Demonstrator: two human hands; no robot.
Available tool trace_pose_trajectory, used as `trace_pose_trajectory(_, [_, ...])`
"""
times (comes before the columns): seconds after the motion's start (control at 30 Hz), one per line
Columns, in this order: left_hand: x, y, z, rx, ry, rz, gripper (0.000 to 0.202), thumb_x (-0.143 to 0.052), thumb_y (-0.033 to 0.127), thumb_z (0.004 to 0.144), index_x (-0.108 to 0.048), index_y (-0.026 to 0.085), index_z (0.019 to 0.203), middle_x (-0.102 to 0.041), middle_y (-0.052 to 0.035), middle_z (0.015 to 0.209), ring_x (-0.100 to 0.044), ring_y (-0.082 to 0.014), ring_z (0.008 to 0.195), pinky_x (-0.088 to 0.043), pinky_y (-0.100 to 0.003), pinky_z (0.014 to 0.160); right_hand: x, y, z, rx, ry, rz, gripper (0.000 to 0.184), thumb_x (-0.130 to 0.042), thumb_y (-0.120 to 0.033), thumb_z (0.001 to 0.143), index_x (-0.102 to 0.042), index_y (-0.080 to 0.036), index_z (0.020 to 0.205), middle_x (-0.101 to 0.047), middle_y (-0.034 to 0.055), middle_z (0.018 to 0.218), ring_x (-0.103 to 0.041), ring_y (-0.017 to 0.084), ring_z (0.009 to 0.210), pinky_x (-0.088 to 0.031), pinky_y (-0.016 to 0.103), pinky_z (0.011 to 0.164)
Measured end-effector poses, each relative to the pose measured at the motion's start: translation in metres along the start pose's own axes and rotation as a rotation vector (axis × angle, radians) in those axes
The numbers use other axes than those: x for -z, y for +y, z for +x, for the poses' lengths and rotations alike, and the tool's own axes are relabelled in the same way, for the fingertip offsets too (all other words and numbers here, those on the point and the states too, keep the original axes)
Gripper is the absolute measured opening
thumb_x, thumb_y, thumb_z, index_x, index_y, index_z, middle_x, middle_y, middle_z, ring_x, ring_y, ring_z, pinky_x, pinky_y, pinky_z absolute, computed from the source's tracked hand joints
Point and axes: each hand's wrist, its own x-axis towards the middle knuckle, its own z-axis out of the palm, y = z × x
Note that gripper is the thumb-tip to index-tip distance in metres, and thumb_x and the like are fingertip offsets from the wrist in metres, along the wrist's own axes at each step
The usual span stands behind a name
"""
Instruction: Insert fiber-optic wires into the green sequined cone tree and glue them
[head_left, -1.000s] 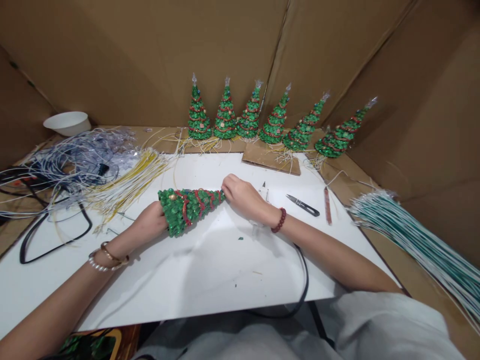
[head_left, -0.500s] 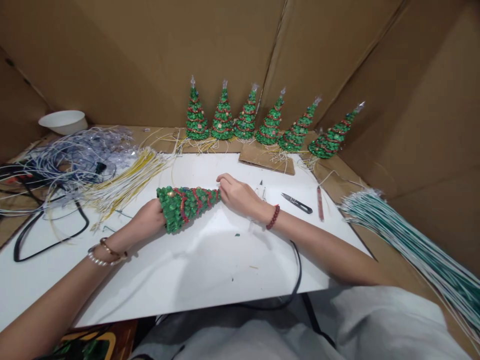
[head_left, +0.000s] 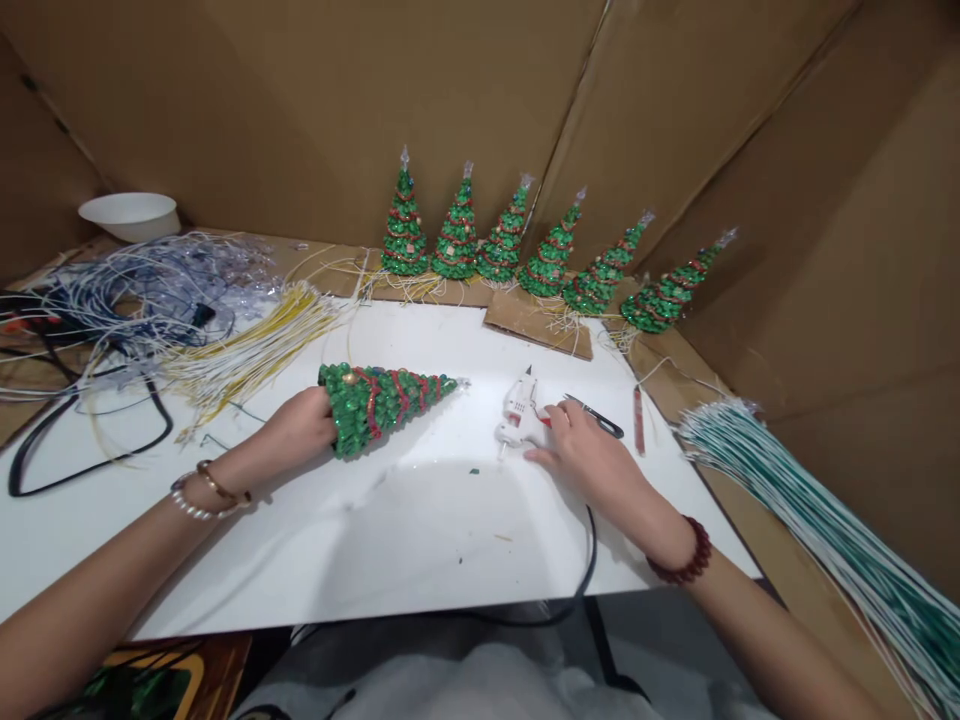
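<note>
Head view: the left hand is curled around the wide base of a green beaded Christmas tree, which lies on its side above a white board, tip pointing right. That forearm comes in from the lower left. The right hand lies palm down to the right of the tree, fingers spread, at a white glue gun; from this angle it's hard to say whether they have closed on it. Thread snips lie just behind those fingers. Six finished beaded trees stand along the upper middle.
</note>
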Motion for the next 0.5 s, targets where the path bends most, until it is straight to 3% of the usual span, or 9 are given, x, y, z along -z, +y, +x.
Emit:
trace_pose_trajectory(0.17, [-0.001,-0.004,-0.002,-0.059,-0.058,-0.030,0.039,-0.048,0.039,0.079,-0.068,0.012,0.098,-0.069,-0.0102,0.110,-0.060,-0.0288,0.098,-0.048,-0.038,0.089,0.004,0.007,0.009,-0.002,-0.005,0.142,0.009,-0.053,-0.024,0.086,-0.049,-0.016,0.089,-0.057,0.0089,0.086,-0.057,0.021,0.067,-0.043,0.030,0.051])
trace_pose_trajectory(0.27, [-0.001,-0.002,-0.003,-0.089,-0.027,-0.020,0.038,-0.050,0.038,0.078,-0.066,0.013,0.101,-0.069,-0.0095,0.111,-0.059,-0.0282,0.099,-0.047,-0.037,0.089,0.010,0.008,0.012,0.014,0.141,0.359,0.010,-0.048,-0.019,0.084,-0.046,-0.020,0.094,-0.055,0.0074,0.089,-0.058,0.020,0.070,-0.046,0.029,0.058])
trace_pose_trajectory(0.4, [-0.001,-0.002,-0.002,-0.077,-0.024,-0.019,0.037,-0.049,0.037,0.078,-0.067,0.013,0.100,-0.069,-0.0089,0.109,-0.060,-0.0282,0.097,-0.049,-0.037,0.087,0.007,-0.002,0.015,0.170,0.358,0.562,0.015,-0.046,-0.018,0.089,-0.046,-0.021,0.104,-0.059,0.0092,0.099,-0.059,0.020,0.090,-0.048,0.031,0.075])
trace_pose_trajectory(0.5, [-0.002,-0.006,-0.002,-0.052,-0.035,-0.026,0.036,-0.051,0.037,0.078,-0.067,0.013,0.099,-0.069,-0.0089,0.110,-0.060,-0.0283,0.096,-0.048,-0.037,0.087,0.000,-0.012,0.015,0.297,0.334,0.530,0.012,-0.043,-0.017,0.092,-0.050,-0.019,0.101,-0.062,0.0082,0.092,-0.060,0.018,0.083,-0.047,0.029,0.069])
